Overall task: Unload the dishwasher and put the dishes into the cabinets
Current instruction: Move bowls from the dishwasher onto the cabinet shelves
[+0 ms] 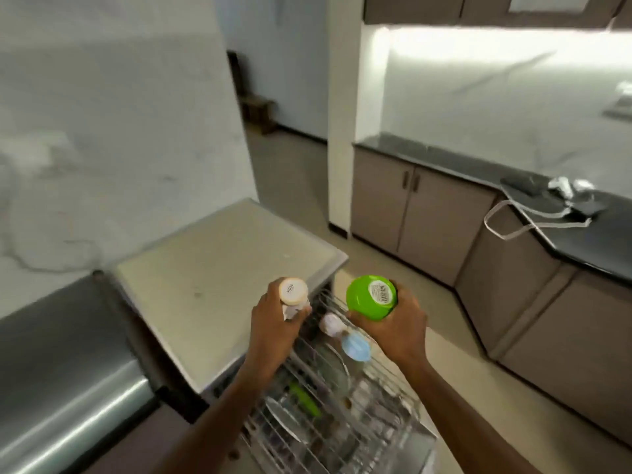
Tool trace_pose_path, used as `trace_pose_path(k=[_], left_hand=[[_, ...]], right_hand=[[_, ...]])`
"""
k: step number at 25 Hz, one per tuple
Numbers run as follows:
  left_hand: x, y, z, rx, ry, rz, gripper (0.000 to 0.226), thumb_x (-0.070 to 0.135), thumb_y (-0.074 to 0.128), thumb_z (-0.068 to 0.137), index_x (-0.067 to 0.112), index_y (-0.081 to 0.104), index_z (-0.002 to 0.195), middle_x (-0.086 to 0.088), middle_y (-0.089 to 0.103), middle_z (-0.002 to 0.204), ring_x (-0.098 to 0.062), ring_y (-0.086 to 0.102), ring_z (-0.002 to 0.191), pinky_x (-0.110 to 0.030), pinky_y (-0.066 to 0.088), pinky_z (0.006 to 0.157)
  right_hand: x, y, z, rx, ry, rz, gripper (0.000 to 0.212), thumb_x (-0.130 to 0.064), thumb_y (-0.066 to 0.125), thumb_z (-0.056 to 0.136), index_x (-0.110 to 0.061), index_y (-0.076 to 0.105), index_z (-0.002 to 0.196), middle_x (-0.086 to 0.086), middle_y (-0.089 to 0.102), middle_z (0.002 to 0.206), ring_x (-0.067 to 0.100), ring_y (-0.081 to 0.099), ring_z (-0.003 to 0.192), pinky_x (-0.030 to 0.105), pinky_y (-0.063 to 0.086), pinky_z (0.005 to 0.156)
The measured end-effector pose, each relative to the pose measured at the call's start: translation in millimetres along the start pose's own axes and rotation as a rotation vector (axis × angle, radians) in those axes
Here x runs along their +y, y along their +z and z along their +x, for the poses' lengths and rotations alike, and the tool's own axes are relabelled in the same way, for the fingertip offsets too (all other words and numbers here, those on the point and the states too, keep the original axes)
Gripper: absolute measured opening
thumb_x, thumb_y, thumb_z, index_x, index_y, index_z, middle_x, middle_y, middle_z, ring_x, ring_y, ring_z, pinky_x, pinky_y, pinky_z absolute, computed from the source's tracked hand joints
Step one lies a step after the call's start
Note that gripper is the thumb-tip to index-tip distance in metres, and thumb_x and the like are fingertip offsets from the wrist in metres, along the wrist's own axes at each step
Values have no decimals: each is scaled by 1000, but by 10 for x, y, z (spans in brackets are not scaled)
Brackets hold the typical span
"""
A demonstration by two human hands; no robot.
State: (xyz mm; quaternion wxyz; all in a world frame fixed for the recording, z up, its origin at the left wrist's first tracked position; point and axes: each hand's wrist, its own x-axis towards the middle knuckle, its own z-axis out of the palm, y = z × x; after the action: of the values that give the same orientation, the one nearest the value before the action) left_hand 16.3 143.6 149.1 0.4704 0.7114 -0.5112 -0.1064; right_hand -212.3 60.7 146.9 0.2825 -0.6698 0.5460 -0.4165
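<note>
My left hand [273, 323] grips a white cup [293, 291] upside down, its base with a small label facing me. My right hand [400, 326] holds a green bowl [367, 297], also base up, with a barcode sticker on it. Both are lifted just above the pulled-out dishwasher rack [386, 401]. In the rack lie a pale cup [331, 323], a light blue cup [355, 347], a green item [304, 400] and a plate [284, 419], all somewhat blurred.
The dishwasher's steel top [222, 268] stretches to the left, with a steel sink [65, 364] beyond it. Brown lower cabinets [420, 217] under a dark counter [581, 244] run along the right. A bag with white straps [540, 206] lies on that counter. Upper cabinets [478, 8] hang above.
</note>
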Motion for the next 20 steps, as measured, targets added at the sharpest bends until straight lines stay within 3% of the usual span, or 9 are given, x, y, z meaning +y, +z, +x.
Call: trace_pose_path(k=[3, 5, 7, 9, 11, 13, 15, 20], left_hand=[[669, -1369, -158, 142, 166, 69, 58, 35, 88, 80, 27, 59, 129, 13, 69, 116, -4, 65, 103, -10, 45, 86], [1039, -2251, -275, 274, 251, 132, 55, 33, 90, 79, 26, 61, 126, 14, 64, 118, 5, 59, 104, -3, 39, 87], [1309, -3204, -450, 430, 273, 174, 57, 34, 91, 76, 26, 63, 126, 11, 60, 119, 6, 57, 105, -8, 43, 89], [1432, -4090, -721, 569, 233, 209, 59, 36, 92, 73, 23, 66, 124, 5, 61, 117, -4, 61, 103, -17, 49, 88], [1452, -4844, -1030, 660, 175, 267, 59, 38, 93, 72, 21, 66, 122, 3, 62, 114, -10, 61, 100, -16, 49, 86], [1393, -5449, -1329, 747, 126, 318, 60, 41, 93, 71, 24, 64, 122, 6, 62, 114, -8, 60, 100, -11, 45, 86], [1298, -6028, -1633, 851, 77, 334, 63, 44, 93, 69, 27, 62, 122, 10, 63, 115, -7, 62, 102, -19, 52, 88], [907, -7138, -2216, 1027, -31, 435, 65, 42, 93, 72, 27, 59, 126, 12, 61, 119, -10, 62, 106, -28, 55, 92]], right_hand=[[-1424, -310, -336, 5, -234, 138, 101, -55, 103, 45, -20, 64, 131, -6, 69, 113, 14, 66, 100, 24, 48, 89], [-2315, -440, -586, -15, -384, 214, 100, -58, 101, 46, -20, 64, 130, -5, 70, 111, 14, 67, 97, 28, 52, 88], [-3200, -504, -893, -54, -547, 250, 102, -63, 98, 47, -22, 62, 133, -1, 71, 114, 18, 69, 99, 30, 54, 88], [-3977, -520, -1259, -149, -681, 310, 112, -64, 97, 47, -23, 55, 143, -2, 70, 123, 19, 69, 107, 36, 56, 94], [-4581, -500, -1609, -241, -809, 366, 118, -67, 96, 45, -28, 50, 146, -6, 68, 124, 17, 68, 108, 36, 57, 95], [-5031, -455, -1930, -298, -913, 413, 112, -69, 94, 44, -31, 54, 140, -12, 69, 117, 11, 68, 100, 23, 52, 86], [-5417, -338, -2231, -353, -999, 456, 104, -67, 95, 43, -34, 59, 134, -17, 70, 112, 1, 67, 97, 14, 46, 82], [-6243, 272, -2851, -525, -1125, 565, 111, -74, 94, 41, -34, 58, 138, -21, 67, 117, -10, 61, 104, 9, 44, 84]])
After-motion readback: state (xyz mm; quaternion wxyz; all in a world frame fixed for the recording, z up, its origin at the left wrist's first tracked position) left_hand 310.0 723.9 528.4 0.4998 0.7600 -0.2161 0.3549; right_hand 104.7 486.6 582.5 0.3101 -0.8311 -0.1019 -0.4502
